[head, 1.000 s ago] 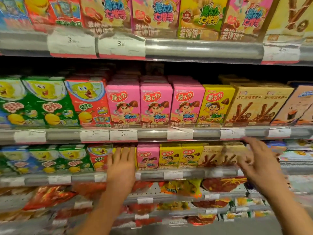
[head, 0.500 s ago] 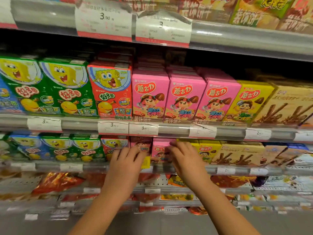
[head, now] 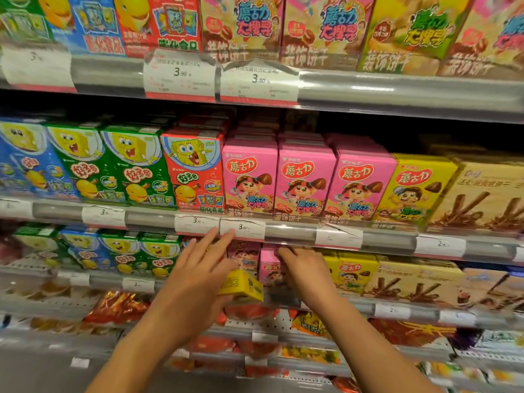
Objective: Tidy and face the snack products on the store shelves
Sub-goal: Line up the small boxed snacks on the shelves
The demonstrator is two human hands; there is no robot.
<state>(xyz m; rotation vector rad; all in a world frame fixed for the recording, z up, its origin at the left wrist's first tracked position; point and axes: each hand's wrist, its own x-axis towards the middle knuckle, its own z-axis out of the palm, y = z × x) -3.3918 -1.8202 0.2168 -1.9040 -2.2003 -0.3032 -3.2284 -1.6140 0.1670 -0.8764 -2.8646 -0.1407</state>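
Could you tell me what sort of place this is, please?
A shop's snack aisle, most likely a supermarket: tiered shelves stocked with rows of pink snack boxes, and price tags clipped along the shelf edges.

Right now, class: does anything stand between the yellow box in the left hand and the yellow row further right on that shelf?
Yes. The right hand and the pink box it touches lie between the yellow box, held by the left hand, and the yellow row.
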